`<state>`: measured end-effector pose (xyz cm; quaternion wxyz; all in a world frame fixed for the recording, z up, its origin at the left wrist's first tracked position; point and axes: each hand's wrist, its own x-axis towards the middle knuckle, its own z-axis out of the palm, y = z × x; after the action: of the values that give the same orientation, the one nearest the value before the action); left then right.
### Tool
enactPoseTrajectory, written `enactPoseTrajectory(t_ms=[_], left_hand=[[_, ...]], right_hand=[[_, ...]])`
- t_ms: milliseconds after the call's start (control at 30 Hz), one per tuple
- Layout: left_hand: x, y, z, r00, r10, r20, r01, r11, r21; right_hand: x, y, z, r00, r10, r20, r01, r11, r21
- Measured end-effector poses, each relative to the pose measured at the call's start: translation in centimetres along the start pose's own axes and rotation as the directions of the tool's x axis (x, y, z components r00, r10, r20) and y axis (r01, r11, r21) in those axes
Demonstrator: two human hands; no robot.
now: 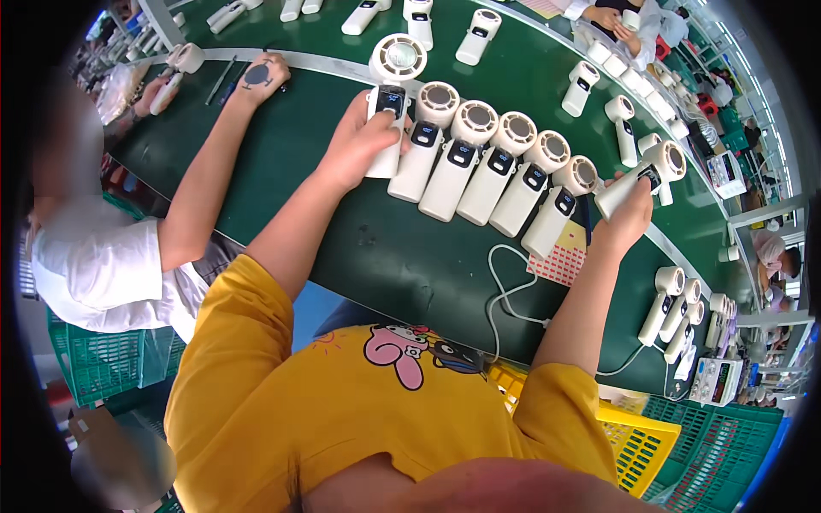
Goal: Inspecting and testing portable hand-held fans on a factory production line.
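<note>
My left hand (359, 141) grips a cream handheld fan (399, 60) upright, its round head away from me and the thumb on its front just below a lit display. Off to the right, my right hand (629, 214) is wrapped around a second handheld fan (614, 198), tilted with its head to the upper right. Between my hands several matching handheld fans (446, 184) lie side by side in a slanting row, their small dark displays lit. The left end of that row is close beside my left hand.
A sheet with red marks (560, 263) and a white cable (500, 286) lie on the green table (385, 256). More fans (671, 312) stand at right near a meter (717, 380). A co-worker's hand (261, 79) rests at left. A yellow basket (637, 436) sits below the table edge.
</note>
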<state>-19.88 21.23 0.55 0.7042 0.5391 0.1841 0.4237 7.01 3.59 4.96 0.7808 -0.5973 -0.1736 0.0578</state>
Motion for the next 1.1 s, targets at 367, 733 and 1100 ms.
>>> enactPoseTrajectory(t_ms=[367, 733, 1100], left_hand=[[-0.2, 2.0, 0.2, 0.998, 0.029, 0.057, -0.027, 0.999, -0.036], [-0.5, 2.5, -0.1, 0.996, 0.062, 0.059, -0.060, 0.997, -0.043], [-0.7, 2.5, 0.0, 0.997, 0.058, 0.046, -0.056, 0.997, -0.049]], right_hand=[[-1.1, -0.8, 0.6, 0.999, -0.019, 0.046, 0.026, 0.986, -0.162], [-1.3, -0.4, 0.5, 0.991, -0.028, 0.132, 0.054, 0.979, -0.195], [-2.0, -0.8, 0.8, 0.989, -0.031, 0.148, 0.063, 0.975, -0.215]])
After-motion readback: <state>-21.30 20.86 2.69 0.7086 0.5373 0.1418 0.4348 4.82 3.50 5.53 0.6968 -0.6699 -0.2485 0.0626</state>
